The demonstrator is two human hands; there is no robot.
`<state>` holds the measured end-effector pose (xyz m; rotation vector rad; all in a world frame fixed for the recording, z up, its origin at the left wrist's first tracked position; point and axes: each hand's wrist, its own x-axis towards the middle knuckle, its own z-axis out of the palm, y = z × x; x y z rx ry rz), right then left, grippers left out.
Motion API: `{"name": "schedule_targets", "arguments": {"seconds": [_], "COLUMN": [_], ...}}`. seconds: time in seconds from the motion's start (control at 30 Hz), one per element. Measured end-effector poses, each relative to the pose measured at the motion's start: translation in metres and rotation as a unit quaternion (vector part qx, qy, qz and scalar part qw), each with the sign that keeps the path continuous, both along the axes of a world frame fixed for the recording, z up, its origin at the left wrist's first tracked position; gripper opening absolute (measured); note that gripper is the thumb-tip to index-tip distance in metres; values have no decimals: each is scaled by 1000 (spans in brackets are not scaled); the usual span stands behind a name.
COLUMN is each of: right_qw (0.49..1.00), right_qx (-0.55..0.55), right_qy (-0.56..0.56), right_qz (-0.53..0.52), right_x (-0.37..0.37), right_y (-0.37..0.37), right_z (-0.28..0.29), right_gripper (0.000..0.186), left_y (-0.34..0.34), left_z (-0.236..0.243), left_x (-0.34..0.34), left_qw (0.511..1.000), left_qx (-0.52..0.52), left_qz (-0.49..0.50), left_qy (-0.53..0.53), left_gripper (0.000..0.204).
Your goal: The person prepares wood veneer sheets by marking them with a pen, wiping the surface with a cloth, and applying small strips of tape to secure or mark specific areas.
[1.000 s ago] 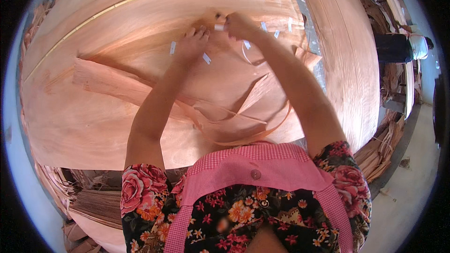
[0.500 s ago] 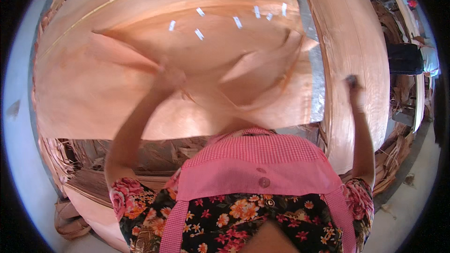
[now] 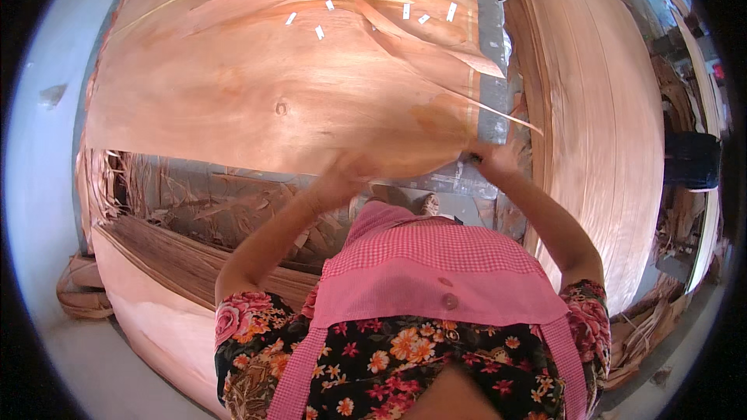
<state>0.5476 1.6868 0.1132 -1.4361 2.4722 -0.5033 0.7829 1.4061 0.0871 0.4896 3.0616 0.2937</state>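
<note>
You've got a big, thin sheet of reddish-tan wood veneer (image 3: 280, 101) in front of you, smooth and papery with long flowing grain, one small dark knot near the middle and a row of short white tape strips (image 3: 319, 32) patching splits near its far edge. It's floppy stuff: a long torn flap (image 3: 436, 50) curls up on the right part of it and tapers off into a thin sliver poking out to the right. The near edge of the sheet hangs free over the front of the grey work table (image 3: 490, 93), and that's the edge you're holding. Your left hand (image 3: 342, 175) comes up from below with the forearm angled up to the right, fingers curled onto the near edge from underneath, though the motion blur means you can't tell exactly how tight the grip is. Your right hand (image 3: 492, 162) is just beside the table's near right corner, arm nearly straight, fingers pressed together pinching the sheet's near right corner. To your right there's a tall stack of the same pale veneer sheets (image 3: 599, 148), close to your right elbow, so room is tight on that side. Down to your left sit a lower pile of darker brown veneer (image 3: 179, 257) and loose curly scraps (image 3: 202, 198) under the table, with bare pale floor (image 3: 47, 210) beyond them on the left.
</note>
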Motion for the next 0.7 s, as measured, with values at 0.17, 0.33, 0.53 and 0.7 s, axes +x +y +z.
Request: {"name": "schedule_targets", "arguments": {"seconds": [0.17, 0.33, 0.53, 0.7], "right_qw": [985, 940, 897, 932], "right_qx": [-143, -256, -391, -227], "right_qy": [97, 198, 149, 57], "right_qz": [-25, -112, -143, -278], "right_x": [-24, -50, -77, -42], "right_y": [-60, -127, -144, -132], "right_z": [154, 255, 301, 343], "right_gripper": [31, 29, 41, 40], "left_y": [29, -46, -155, -163], "left_z": [33, 17, -5, -5], "left_x": [21, -58, -171, -245], "left_qw": [993, 975, 906, 847], "left_qx": [-12, -53, 84, 22], "left_qz": [-104, 95, 390, 531], "left_qy": [44, 192, 139, 1], "left_gripper": [42, 31, 44, 62]}}
